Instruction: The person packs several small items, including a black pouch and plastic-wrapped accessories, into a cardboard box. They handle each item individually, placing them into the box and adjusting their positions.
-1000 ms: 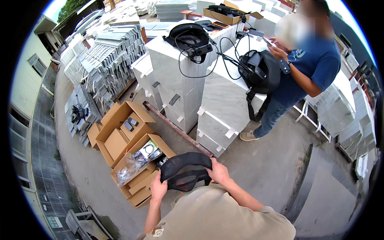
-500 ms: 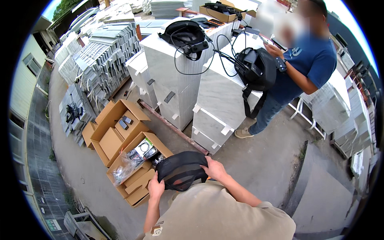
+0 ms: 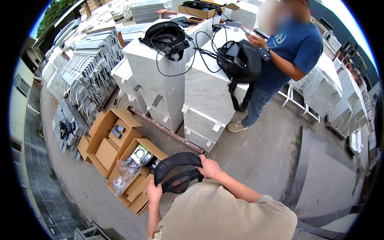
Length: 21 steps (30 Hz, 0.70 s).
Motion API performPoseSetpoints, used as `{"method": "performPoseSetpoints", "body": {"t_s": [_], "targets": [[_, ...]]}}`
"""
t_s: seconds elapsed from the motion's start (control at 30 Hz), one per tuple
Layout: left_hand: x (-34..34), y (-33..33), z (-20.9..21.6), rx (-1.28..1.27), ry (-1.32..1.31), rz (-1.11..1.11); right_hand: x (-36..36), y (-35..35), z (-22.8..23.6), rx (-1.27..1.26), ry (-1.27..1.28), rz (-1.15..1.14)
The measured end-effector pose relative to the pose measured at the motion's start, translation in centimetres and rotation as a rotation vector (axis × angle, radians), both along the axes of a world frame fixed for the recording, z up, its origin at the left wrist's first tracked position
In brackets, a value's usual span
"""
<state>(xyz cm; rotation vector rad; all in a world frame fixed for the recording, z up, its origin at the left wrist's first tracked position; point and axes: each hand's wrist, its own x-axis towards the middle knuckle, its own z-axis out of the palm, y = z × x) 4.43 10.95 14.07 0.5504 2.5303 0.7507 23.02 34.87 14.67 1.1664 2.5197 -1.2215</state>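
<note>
A black mesh cap with a thick, rounded band is held in front of my body. Its hollow side shows, with dark straps across the opening. My left hand is closed on the cap's left edge, thumb against the rim. On the opposite edge, my right hand grips the band between thumb and fingers. Just left of the cap, an open cardboard box holds plastic-wrapped items and a white package.
Behind it stands another open carton with small dark devices. Tall pale stone slab stacks carry a cabled black headset and a black backpack. A person in a blue shirt stands beside them holding a phone-like device.
The cap has tipped in my hands, so more of its opening and inner straps show. Both hands keep their hold. The surroundings have shifted left in view.
</note>
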Motion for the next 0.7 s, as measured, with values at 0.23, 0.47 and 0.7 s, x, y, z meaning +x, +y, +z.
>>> {"method": "performPoseSetpoints", "body": {"t_s": [0.23,0.47,0.7], "targets": [[-0.2,-0.2,-0.2,0.012,0.006,-0.006,0.0,-0.3,-1.1,0.078,0.052,-0.006],[-0.4,-0.3,-0.5,0.041,-0.014,0.008,-0.2,-0.1,-0.4,0.027,0.003,0.011],[-0.5,-0.4,-0.2,0.003,-0.019,0.033,-0.2,-0.2,0.4,0.005,-0.018,0.066]]}}
